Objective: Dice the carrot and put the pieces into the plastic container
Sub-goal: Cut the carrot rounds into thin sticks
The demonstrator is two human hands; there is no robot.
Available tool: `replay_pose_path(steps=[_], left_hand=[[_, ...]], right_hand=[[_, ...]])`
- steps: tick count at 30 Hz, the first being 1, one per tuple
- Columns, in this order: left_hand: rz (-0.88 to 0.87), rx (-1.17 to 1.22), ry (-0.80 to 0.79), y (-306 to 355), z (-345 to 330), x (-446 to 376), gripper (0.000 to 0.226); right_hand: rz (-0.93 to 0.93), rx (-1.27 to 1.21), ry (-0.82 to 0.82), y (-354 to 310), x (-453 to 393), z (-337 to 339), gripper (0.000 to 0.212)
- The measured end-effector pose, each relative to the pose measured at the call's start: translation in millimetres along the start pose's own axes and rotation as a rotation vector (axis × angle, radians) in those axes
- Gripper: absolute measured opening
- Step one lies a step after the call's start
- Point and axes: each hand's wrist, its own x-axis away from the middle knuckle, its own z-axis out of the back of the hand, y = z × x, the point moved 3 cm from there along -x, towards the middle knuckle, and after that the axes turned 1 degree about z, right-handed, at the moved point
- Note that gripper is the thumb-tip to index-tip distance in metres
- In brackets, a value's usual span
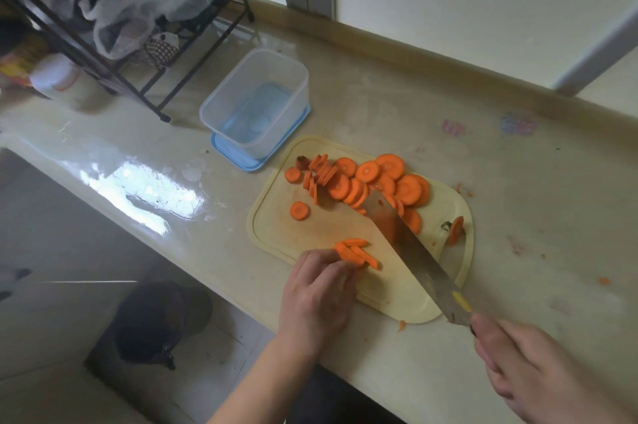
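Most of the carrot already lies as round slices (373,181) heaped across the far half of the cutting board (276,233); nothing has reached the plastic container (255,102), which stands just beyond the board's far-left corner on its blue lid (234,157) and looks to hold no carrot. You are, by my reading, in the dicing step — a small stack of strips (355,252) sits at the near edge of the board, and your left hand (317,295) pins it with curled fingertips; your right hand (538,371) grips the handle of the knife (414,251), whose blade angles over the middle of the board, its tip among the rounds, well to the right of the strips. The next move likely calls for bringing the blade across to the stack and cutting crosswise to the strips; keep those left fingertips tucked back from the edge, since they sit right at the stack. Two end pieces — one at the board's far-left (303,161), one at its right edge (455,230) — look like trimmings, not stock for dicing.
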Motion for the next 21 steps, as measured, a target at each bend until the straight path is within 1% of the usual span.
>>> replay_pose_path(steps=[1,3,5,8,10,14,18,21], left_hand=[[0.038,-0.013,-0.001,1.7,0.9,-10.2,0.013],[0.102,-0.096,-0.058,2.7,-1.3,-32.2,0.022],[0.103,-0.198,-0.168,2.0,-7.8,-48.9,0.023],[0.074,-0.246,-0.32,1.7,-14.1,-59.6,0.024],[0.101,-0.236,-0.378,1.9,-14.6,-61.5,0.018],[0.167,-0.175,-0.429,2.8,-17.7,-66.7,0.015],[0.207,-0.085,-0.488,4.0,-20.3,-66.4,0.018],[0.189,-0.033,-0.472,5.1,-16.5,-64.1,0.022]], right_hand=[[0.001,-0.002,0.023,1.8,0.1,1.3,0.082],[-0.003,-0.005,0.063,4.3,0.4,3.8,0.083],[-0.017,-0.032,0.079,7.0,1.5,5.5,0.082],[-0.021,-0.062,0.091,11.0,2.8,8.2,0.081],[-0.021,-0.079,0.108,13.2,4.1,10.7,0.081],[-0.013,-0.102,0.116,15.1,6.3,14.6,0.081],[-0.009,-0.112,0.108,15.8,5.9,15.7,0.083],[-0.024,-0.157,0.113,16.2,5.8,16.6,0.084]])
